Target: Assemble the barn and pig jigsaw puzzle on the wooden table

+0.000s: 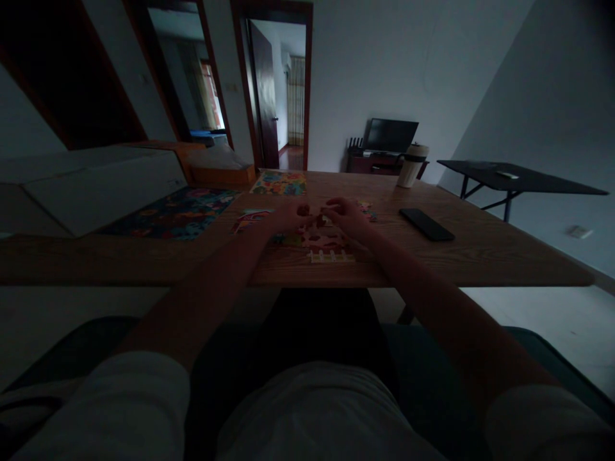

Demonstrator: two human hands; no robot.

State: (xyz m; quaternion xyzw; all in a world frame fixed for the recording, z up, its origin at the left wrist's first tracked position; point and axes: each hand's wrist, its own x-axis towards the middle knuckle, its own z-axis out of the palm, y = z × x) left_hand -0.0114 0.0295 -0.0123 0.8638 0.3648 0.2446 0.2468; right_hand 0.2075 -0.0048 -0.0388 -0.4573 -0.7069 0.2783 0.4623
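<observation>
Both my hands come together over a partly assembled jigsaw puzzle (329, 242) near the front of the wooden table. A small dark puzzle piece (321, 221) shows between the fingers. My right hand (346, 216) pinches it from the right, thumb and fingers closed. From the left, my left hand (289, 216) has its fingers curled inward, their tips close to the piece; what they grip is too dark to make out. Colourful loose puzzle pieces (250, 221) lie left of my left hand, and more loose pieces (368, 211) lie beyond my right hand.
A black phone (425, 224) lies on the table (490, 246) at right, with a lidded cup (412, 168) behind. Patterned sheets (180, 211) and a colourful picture sheet (279, 182) lie left and back. A white box (96, 189) stands at left.
</observation>
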